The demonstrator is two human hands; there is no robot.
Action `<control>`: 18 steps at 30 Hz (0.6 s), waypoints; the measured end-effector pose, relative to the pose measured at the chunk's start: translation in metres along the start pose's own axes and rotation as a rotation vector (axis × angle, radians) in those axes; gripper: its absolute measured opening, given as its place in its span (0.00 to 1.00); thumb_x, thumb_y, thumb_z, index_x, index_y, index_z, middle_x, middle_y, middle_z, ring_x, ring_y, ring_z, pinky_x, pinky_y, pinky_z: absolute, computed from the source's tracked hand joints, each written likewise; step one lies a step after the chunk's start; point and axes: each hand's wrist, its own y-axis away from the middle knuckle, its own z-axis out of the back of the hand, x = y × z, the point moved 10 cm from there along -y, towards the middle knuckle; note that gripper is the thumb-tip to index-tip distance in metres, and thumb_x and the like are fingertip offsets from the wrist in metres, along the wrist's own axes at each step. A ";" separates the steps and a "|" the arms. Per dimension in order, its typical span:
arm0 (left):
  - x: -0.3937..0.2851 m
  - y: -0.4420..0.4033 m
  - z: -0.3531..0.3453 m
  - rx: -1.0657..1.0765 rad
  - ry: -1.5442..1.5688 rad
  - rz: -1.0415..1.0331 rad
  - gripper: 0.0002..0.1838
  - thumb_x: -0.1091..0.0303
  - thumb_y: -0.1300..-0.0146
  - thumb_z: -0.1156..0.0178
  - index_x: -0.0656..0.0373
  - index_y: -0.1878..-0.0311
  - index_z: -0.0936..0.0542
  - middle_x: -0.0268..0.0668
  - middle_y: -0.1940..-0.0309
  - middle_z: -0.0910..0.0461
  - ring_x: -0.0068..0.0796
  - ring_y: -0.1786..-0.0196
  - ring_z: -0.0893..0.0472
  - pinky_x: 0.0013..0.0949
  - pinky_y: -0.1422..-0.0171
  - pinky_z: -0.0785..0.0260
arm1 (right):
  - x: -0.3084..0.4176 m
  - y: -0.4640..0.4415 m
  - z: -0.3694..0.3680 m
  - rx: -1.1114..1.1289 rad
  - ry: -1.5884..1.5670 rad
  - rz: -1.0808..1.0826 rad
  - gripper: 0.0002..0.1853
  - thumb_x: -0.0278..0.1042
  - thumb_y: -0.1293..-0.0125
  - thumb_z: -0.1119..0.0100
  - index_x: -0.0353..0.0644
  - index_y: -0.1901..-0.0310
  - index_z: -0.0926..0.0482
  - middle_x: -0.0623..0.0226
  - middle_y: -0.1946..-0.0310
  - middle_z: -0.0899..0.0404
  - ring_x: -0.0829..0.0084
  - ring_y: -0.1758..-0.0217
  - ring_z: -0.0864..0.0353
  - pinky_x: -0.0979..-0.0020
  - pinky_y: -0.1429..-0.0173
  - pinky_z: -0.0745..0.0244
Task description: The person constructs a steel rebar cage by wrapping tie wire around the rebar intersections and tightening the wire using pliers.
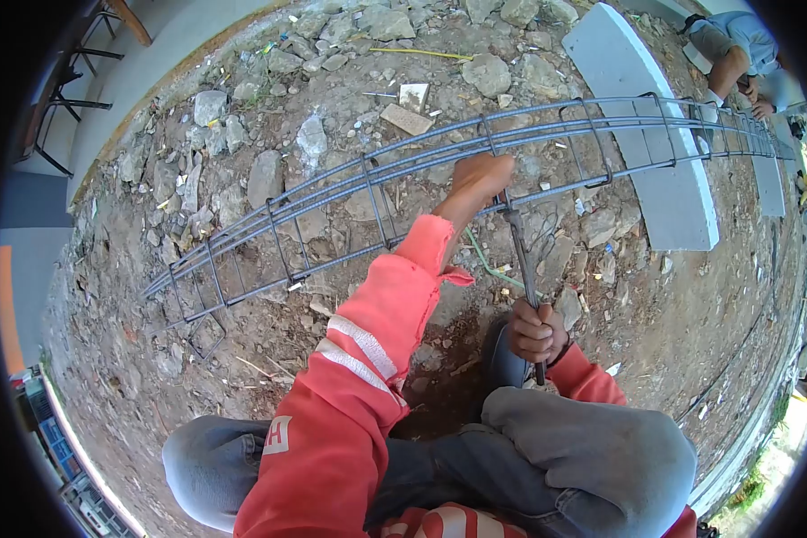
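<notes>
A long rebar cage [387,242] of steel bars and square stirrups stretches across the view in front of my knees. My left hand [484,176] is closed at its middle, against the upper bars next to a stirrup. My right hand [536,332] wraps round the lower part of a long dark metal bar-like tool [521,253], held nearly upright. The tool's upper end meets the cage's lower bar, just below my left hand. Whether that end has jaws or a hook, I cannot make out. My left fingertips are mostly hidden.
Rubble and stones [487,75] cover the dirt ground. Pale slabs [638,134] lie under the cage's right part. A co-worker [735,54] crouches at the far right end, hands near the cage. A thin green strip [489,260] lies behind the tool. Dark-legged furniture [67,103] stands upper left.
</notes>
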 end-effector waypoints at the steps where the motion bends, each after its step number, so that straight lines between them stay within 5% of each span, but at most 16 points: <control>1: -0.002 -0.002 0.002 -0.026 0.003 -0.029 0.18 0.58 0.43 0.48 0.62 0.66 0.15 0.41 0.69 0.15 0.33 0.70 0.19 0.37 0.66 0.31 | -0.002 -0.001 -0.008 0.090 -0.114 0.002 0.13 0.39 0.31 0.36 0.41 0.65 0.28 0.77 0.84 0.33 0.82 0.86 0.35 0.74 0.84 0.36; 4: -0.008 0.003 0.012 -0.043 0.012 -0.041 0.17 0.58 0.45 0.47 0.62 0.68 0.15 0.42 0.69 0.15 0.34 0.70 0.19 0.38 0.65 0.31 | 0.001 0.002 -0.035 0.363 -0.461 -0.010 0.12 0.38 0.31 0.38 0.42 0.59 0.30 0.77 0.83 0.35 0.83 0.88 0.34 0.77 0.87 0.35; 5: -0.010 0.006 0.013 -0.022 0.016 -0.030 0.17 0.59 0.45 0.46 0.63 0.70 0.16 0.43 0.69 0.16 0.35 0.69 0.19 0.39 0.64 0.31 | -0.004 0.002 -0.010 0.129 -0.259 -0.043 0.15 0.37 0.33 0.38 0.38 0.53 0.29 0.66 0.79 0.26 0.67 0.85 0.25 0.64 0.81 0.28; 6: -0.011 0.003 0.012 -0.019 0.018 -0.035 0.17 0.59 0.45 0.46 0.63 0.70 0.16 0.43 0.69 0.16 0.35 0.69 0.19 0.39 0.64 0.31 | -0.001 0.007 -0.013 0.125 -0.255 -0.040 0.15 0.37 0.33 0.38 0.38 0.53 0.29 0.66 0.79 0.26 0.67 0.85 0.25 0.64 0.81 0.28; 8: -0.011 -0.002 0.012 -0.046 0.015 -0.040 0.16 0.59 0.47 0.45 0.63 0.73 0.16 0.44 0.69 0.16 0.35 0.68 0.19 0.39 0.63 0.31 | 0.076 0.047 -0.004 -0.609 1.363 0.577 0.14 0.35 0.32 0.43 0.34 0.52 0.28 0.52 0.74 0.21 0.49 0.78 0.20 0.51 0.72 0.25; 9: -0.011 0.000 0.011 -0.042 0.022 -0.044 0.16 0.59 0.47 0.45 0.63 0.73 0.16 0.44 0.69 0.16 0.35 0.68 0.19 0.39 0.63 0.31 | 0.092 0.059 -0.003 -0.809 1.435 0.495 0.13 0.35 0.31 0.46 0.33 0.53 0.27 0.43 0.70 0.20 0.39 0.69 0.21 0.45 0.64 0.26; 11: -0.014 0.002 0.011 -0.024 0.030 -0.074 0.16 0.59 0.46 0.45 0.64 0.70 0.17 0.43 0.68 0.16 0.35 0.69 0.20 0.39 0.63 0.31 | 0.097 0.058 0.005 -0.782 1.439 0.393 0.13 0.36 0.30 0.46 0.34 0.54 0.26 0.42 0.70 0.21 0.39 0.70 0.21 0.46 0.65 0.26; 14: -0.013 0.009 0.006 0.003 0.064 -0.040 0.17 0.60 0.43 0.47 0.65 0.68 0.17 0.42 0.68 0.16 0.33 0.69 0.20 0.37 0.64 0.31 | 0.065 0.041 0.034 -0.703 1.341 0.237 0.11 0.39 0.29 0.42 0.38 0.58 0.25 0.50 0.76 0.20 0.49 0.76 0.19 0.51 0.71 0.25; 17: -0.011 0.009 0.006 0.036 0.077 -0.004 0.18 0.61 0.42 0.47 0.68 0.64 0.18 0.43 0.65 0.16 0.33 0.67 0.19 0.36 0.65 0.30 | -0.018 0.017 -0.012 0.074 -0.292 -0.261 0.12 0.39 0.31 0.36 0.42 0.58 0.27 0.79 0.87 0.34 0.79 0.86 0.29 0.70 0.81 0.31; 18: -0.006 0.007 0.003 0.030 0.078 0.000 0.18 0.61 0.42 0.47 0.68 0.64 0.18 0.43 0.65 0.16 0.33 0.67 0.19 0.36 0.65 0.30 | -0.020 0.018 -0.013 0.080 -0.291 -0.265 0.12 0.39 0.31 0.36 0.42 0.58 0.27 0.79 0.87 0.34 0.79 0.86 0.29 0.70 0.81 0.31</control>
